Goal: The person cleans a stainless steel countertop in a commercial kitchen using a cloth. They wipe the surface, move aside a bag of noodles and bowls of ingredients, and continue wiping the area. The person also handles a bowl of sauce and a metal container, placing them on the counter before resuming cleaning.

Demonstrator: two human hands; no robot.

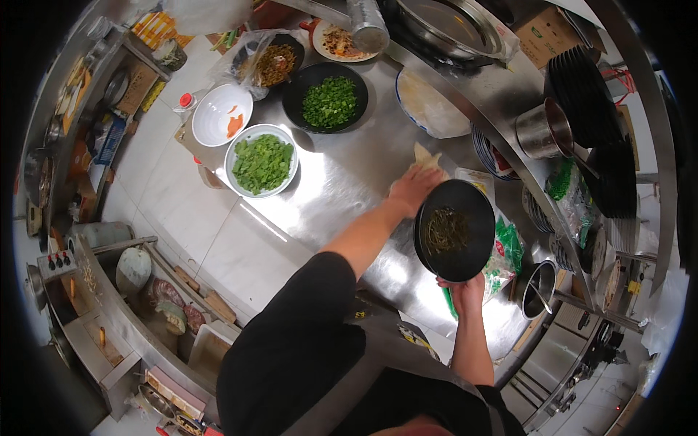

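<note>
My left hand (417, 188) presses a beige cloth (427, 156) against the steel worktop (349, 169). In my right hand (468, 291) is a black bowl (471, 201), gripped by its near rim and raised above the worktop. Dark green, stringy shreds (447, 230) lie in the bottom of that bowl. Across the worktop, a black dish (289, 111) is filled with chopped scallions (330, 101). Nearer on the left, a white bowl (228, 174) holds chopped leafy greens (263, 163). Beside it, another white bowl (207, 117) contains a few orange slices (235, 125).
Green-and-white plastic packaging (504, 250) lies right of the raised bowl. A black pot (537, 289) with a spoon stands near the right edge. Overhead runs a metal shelf (491, 128), carrying a steel pot (540, 131) and stacked black bowls (583, 98). A blue-rimmed bowl (401, 90) sits beneath it.
</note>
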